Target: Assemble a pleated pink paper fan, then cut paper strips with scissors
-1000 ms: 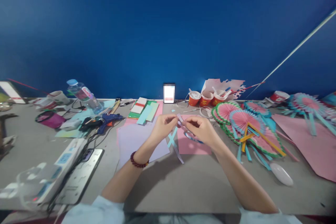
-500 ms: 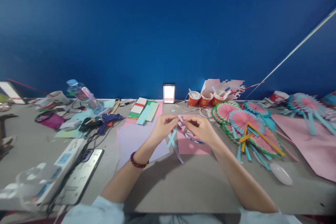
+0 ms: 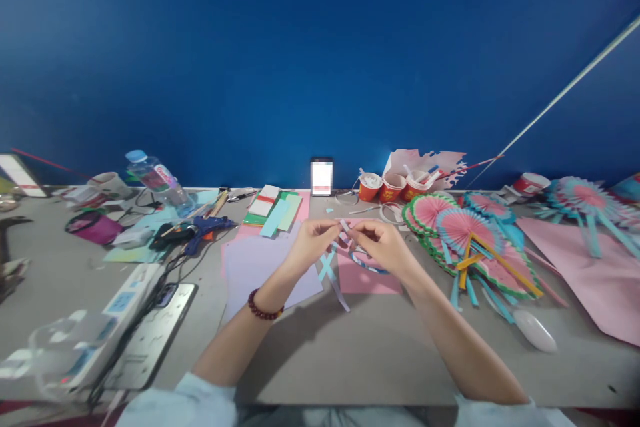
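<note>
My left hand (image 3: 313,242) and my right hand (image 3: 379,245) meet above the middle of the grey table (image 3: 350,353), fingers pinched together on thin paper strips (image 3: 345,230). Light blue and lilac strip ends (image 3: 331,275) hang down below my left hand and cross each other. A blue strip loop (image 3: 367,262) curls under my right hand. Beneath the hands lie a lilac sheet (image 3: 260,267) and a pink sheet (image 3: 367,277). A dark bead bracelet (image 3: 263,307) sits on my left wrist.
Pink-and-teal paper fans (image 3: 467,240) pile at the right, with a large pink sheet (image 3: 595,273) beyond. Red cups (image 3: 393,187) and a phone (image 3: 321,177) stand at the back. Left: glue gun (image 3: 193,232), bottle (image 3: 157,180), power strip (image 3: 125,300), coloured card stack (image 3: 275,208).
My hands have stayed in place; the fingers shifted slightly on the strips, with the right hand edging a little closer to the left.
</note>
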`<state>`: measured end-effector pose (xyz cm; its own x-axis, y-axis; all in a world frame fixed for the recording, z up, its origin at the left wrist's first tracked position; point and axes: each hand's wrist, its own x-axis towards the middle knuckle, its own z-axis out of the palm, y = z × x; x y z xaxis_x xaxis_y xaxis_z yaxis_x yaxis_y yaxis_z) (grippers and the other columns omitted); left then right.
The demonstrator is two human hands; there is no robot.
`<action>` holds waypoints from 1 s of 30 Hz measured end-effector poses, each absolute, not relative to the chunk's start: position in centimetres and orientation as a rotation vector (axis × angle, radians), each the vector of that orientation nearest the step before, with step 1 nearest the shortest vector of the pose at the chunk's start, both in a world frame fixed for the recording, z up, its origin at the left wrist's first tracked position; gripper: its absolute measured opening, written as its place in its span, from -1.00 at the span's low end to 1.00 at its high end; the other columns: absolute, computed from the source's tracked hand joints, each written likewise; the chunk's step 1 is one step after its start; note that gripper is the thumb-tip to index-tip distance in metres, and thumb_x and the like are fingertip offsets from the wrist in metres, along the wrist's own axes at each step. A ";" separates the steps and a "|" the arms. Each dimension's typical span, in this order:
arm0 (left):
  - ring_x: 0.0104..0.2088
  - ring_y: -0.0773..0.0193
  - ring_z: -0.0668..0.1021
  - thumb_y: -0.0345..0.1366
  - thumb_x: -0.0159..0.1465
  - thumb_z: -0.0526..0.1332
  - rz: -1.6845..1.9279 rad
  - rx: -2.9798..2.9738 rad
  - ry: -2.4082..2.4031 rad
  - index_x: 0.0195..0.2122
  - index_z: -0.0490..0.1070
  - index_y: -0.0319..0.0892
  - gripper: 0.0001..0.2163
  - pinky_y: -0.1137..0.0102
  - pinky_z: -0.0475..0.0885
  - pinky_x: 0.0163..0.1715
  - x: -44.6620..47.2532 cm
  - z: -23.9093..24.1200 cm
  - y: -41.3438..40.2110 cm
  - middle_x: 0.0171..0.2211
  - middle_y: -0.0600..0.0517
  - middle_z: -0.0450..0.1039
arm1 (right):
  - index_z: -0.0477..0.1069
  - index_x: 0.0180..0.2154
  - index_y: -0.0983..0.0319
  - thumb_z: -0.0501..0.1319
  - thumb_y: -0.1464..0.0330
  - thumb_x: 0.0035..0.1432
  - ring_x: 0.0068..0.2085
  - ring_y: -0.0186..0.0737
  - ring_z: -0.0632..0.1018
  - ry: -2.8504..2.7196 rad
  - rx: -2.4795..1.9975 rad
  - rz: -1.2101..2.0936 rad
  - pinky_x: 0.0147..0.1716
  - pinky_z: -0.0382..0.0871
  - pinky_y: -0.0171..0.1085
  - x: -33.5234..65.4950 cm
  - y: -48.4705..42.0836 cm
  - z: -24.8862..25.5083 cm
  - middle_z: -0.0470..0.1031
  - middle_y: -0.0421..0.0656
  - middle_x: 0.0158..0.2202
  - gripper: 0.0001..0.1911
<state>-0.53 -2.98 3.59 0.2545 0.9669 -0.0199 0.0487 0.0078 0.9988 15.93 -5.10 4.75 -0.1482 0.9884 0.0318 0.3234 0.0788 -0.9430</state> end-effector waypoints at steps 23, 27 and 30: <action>-0.49 0.28 0.58 -0.21 0.13 0.23 0.983 1.341 0.967 -0.28 0.60 -0.25 -0.75 0.52 0.29 -0.61 -0.6 3.2 -3.0 -0.51 -0.04 0.57 | 0.49 -0.45 0.25 0.21 0.13 0.10 -0.48 -0.28 0.47 -1.632 -1.309 1.043 -0.49 0.30 -0.31 16.1 -4.9 4.4 0.55 -0.12 -0.46 -0.68; -0.49 0.30 0.58 -0.24 0.14 0.22 0.979 1.344 0.986 -0.27 0.60 -0.22 -0.77 0.54 0.29 -0.61 -0.7 3.2 -3.0 -0.51 -0.02 0.58 | 0.47 -0.47 0.25 0.21 0.13 0.11 -0.47 -0.27 0.49 -1.637 -1.283 1.044 -0.45 0.32 -0.30 16.1 -4.7 4.2 0.54 -0.13 -0.47 -0.68; -0.48 0.30 0.59 -0.26 0.14 0.23 0.962 1.358 0.996 -0.25 0.60 -0.22 -0.78 0.55 0.29 -0.61 -0.6 3.5 -3.1 -0.49 -0.02 0.59 | 0.47 -0.46 0.24 0.21 0.12 0.12 -0.44 -0.25 0.51 -1.624 -1.265 1.060 -0.42 0.35 -0.29 16.1 -4.6 4.0 0.55 -0.13 -0.46 -0.68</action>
